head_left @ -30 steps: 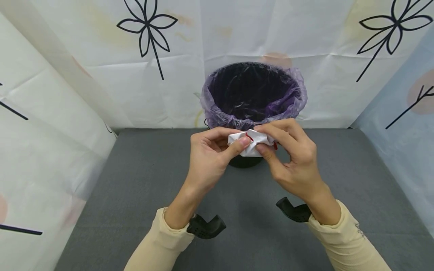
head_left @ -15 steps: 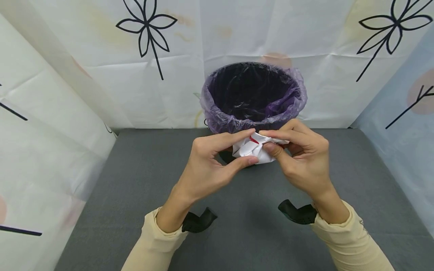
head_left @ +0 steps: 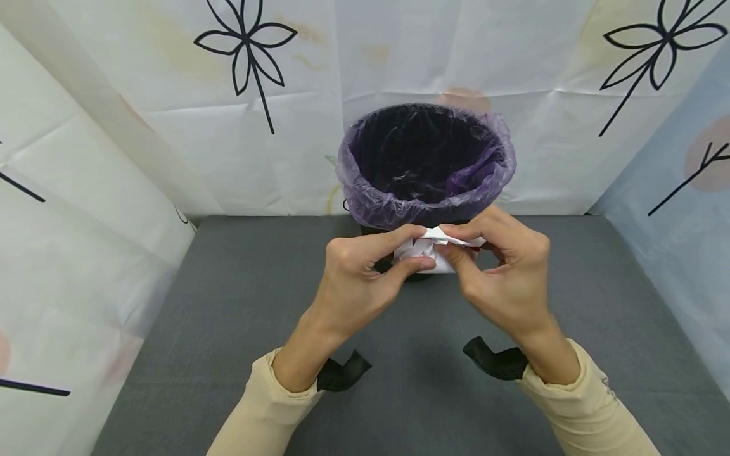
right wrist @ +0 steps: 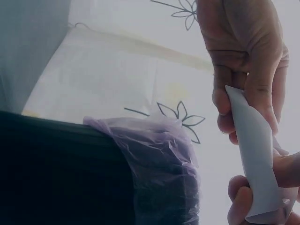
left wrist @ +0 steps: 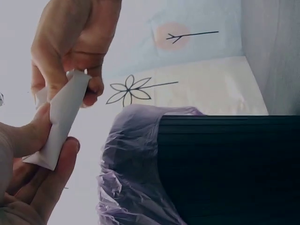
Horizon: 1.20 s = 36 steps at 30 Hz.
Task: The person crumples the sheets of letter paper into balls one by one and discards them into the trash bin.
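Note:
A small folded piece of white paper [head_left: 443, 265] with a bit of red on it is held in the air, overlapping the near side of the bin in the head view. My left hand [head_left: 362, 278] pinches its left end between thumb and fingers. At the other end, the thumb and index finger of my right hand [head_left: 507, 272] pinch the upper edge. Both wrist views show the paper [left wrist: 65, 117] as a flattened, creased strip spanning the two hands. Parts of it are hidden behind the fingers.
Just beyond the hands stands a dark bin [left wrist: 225, 164] lined with a purple plastic bag [head_left: 382, 206], its mouth facing up. A grey tabletop [head_left: 239, 329] lies beneath. Flower-patterned white cloth [head_left: 171, 152] hangs behind and at the left; bluish cloth [head_left: 673, 234] is at the right.
The left hand's thumb and fingers opened wider, shifted right, then closed again on the paper. The right hand moved slightly right, and the paper has been folded narrower, with less red showing.

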Available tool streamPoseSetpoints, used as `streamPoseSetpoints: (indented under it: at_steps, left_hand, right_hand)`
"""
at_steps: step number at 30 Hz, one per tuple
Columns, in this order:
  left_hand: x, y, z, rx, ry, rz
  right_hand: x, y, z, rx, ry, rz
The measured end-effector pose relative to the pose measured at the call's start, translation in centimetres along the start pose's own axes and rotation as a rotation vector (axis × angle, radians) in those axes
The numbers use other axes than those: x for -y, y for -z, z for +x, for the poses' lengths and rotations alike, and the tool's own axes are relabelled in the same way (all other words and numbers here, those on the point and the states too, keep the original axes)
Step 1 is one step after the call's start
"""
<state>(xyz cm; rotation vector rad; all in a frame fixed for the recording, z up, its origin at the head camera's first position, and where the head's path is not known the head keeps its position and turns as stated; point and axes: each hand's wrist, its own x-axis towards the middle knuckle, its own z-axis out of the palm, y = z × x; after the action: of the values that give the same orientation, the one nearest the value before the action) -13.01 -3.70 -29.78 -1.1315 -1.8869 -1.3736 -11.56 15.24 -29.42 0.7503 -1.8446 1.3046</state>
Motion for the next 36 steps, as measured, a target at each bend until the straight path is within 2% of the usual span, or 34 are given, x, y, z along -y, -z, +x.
streamPoseSetpoints:
  at_steps: [3, 5, 7, 9, 11, 13, 15, 18, 20, 22, 29, 32, 36]
  left_hand:
    - [0.1, -0.2, -0.1, -0.035, 0.022, -0.046]
    - [0.2, -0.2, -0.1, -0.055, 0.054, -0.111]
    - [0.3, 0.0, -0.1, -0.07, 0.1, -0.197]
    - [0.3, 0.3, -0.1, -0.071, 0.147, -0.281]
    - [0.4, 0.6, -0.1, -0.062, 0.188, -0.364]
    - [0.4, 1.0, 0.0, -0.049, 0.216, -0.437]
    - [0.4, 1.2, 0.0, -0.032, 0.23, -0.497]
    - [0.3, 1.3, 0.1, -0.011, 0.238, -0.545]
    - [0.2, 1.2, 0.1, 0.002, 0.247, -0.56]
    - [0.2, 1.2, 0.1, 0.009, 0.256, -0.564]
    - [0.1, 1.1, 0.1, 0.009, 0.314, -0.526]
    - [0.0, 1.1, 0.1, -0.017, 0.354, -0.481]
    - [0.2, 0.8, -0.1, -0.046, 0.384, -0.439]
  right_hand:
    - [0.3, 0.3, 0.2, 0.027, -0.013, -0.023]
    - [0.5, 0.9, 0.3, 0.07, -0.069, 0.076]
    - [0.4, 1.7, 0.4, 0.124, -0.148, 0.265]
    - [0.1, 2.5, 0.5, 0.178, -0.219, 0.533]
    - [-0.6, 3.2, 0.5, 0.235, -0.258, 0.795]
    - [-1.4, 3.6, 0.5, 0.304, -0.282, 1.003]
    - [-2.3, 3.8, 0.4, 0.373, -0.321, 1.156]
    - [-3.4, 3.7, 0.2, 0.447, -0.429, 1.27]
    - [-4.1, 3.6, 0.1, 0.488, -0.482, 1.294]
    - [-4.7, 3.4, 0.0, 0.523, -0.512, 1.267]
    - [-4.9, 3.3, 0.5, 0.673, -0.541, 1.068]
    - [-4.4, 3.5, 0.8, 0.689, -0.576, 1.03]
    - [-3.6, 3.4, 1.0, 0.662, -0.599, 0.953]
